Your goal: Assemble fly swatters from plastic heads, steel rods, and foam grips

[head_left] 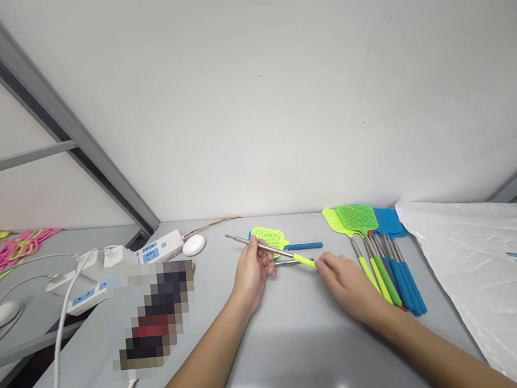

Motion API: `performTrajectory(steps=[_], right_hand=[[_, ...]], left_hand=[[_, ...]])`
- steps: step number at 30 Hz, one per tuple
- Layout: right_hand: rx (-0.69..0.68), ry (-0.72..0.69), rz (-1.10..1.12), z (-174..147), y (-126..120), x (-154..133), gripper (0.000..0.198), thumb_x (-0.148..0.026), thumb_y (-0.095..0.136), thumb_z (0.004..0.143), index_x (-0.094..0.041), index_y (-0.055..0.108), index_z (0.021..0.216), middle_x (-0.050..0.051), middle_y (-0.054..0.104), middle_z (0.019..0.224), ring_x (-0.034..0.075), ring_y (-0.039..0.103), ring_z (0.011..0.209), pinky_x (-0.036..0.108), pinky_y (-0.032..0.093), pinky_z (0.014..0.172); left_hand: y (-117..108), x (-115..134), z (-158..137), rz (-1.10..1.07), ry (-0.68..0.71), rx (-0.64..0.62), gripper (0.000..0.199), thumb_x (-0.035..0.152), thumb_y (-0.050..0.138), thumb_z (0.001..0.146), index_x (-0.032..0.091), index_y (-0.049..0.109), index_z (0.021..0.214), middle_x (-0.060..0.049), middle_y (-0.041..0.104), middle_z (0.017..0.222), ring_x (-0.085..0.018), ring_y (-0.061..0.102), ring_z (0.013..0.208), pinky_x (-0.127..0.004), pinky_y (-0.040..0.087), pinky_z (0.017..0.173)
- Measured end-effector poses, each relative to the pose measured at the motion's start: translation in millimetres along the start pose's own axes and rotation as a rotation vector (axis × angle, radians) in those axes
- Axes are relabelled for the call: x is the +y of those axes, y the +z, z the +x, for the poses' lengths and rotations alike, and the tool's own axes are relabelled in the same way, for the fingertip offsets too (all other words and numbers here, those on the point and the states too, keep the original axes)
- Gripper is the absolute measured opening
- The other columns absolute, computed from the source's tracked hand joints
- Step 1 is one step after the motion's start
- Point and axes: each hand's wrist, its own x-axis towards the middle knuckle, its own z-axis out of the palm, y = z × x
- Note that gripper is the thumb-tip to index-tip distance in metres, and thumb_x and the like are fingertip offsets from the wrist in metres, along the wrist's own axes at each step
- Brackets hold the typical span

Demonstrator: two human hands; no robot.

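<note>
Two hands in play, the left hand (250,273) and the right hand (350,282), and one yellow-handled rod (286,252) held in both; past them, one yellow mesh head (269,236) and one blue handle (305,246); over right, one yellow swatter head (334,220) showing, one green swatter head (357,216), the blue swatter heads (388,222) overlapping, count unclear; one plastic bag (486,264); two power strips (160,248) on the left.

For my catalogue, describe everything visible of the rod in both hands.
The rod is slim, silvery, seemingly metal, thinner towards its bare tip, with a yellow-green handle. It slants above the table, tip to the picture's left. The left hand holds the metal part; the right hand grasps the handle.
</note>
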Motion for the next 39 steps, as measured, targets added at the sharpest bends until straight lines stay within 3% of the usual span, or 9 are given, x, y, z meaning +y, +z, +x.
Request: performTrajectory(steps=[21,34,39], right_hand=[[-0.008,0.005,0.036,1,-3,0,0.031,-0.043,0.031,0.098,-0.025,0.052,0.084,0.000,0.062,0.076,0.021,0.050,0.073,0.029,0.029,0.061],[-0.041,-0.035,0.043,1,0,1,0.032,-0.044,0.030,0.099,-0.025,0.054,0.089,0.001,0.063,0.080,0.022,0.050,0.079,0.031,0.033,0.065],[-0.050,-0.023,0.056,2,1,2,0.032,-0.045,0.029,0.099,-0.025,0.054,0.093,0.002,0.064,0.084,0.023,0.050,0.082,0.033,0.035,0.068]], left_hand=[[2,1,-2,0.154,-0.021,-0.055,0.032,0.050,0.051,0.087,0.019,0.053,0.084,0.002,0.053,0.066,-0.007,0.044,0.046,-0.022,0.038,0.047],[4,1,-10,0.437,-0.044,-0.217,0.035,0.047,0.050,0.089,0.016,0.067,0.085,-0.001,0.054,0.069,-0.010,0.044,0.058,-0.023,0.038,0.063],[6,1,-9,0.337,-0.066,-0.223,0.039,0.050,0.048,0.089,0.017,0.067,0.094,-0.002,0.054,0.071,-0.011,0.046,0.059,-0.024,0.040,0.063]])
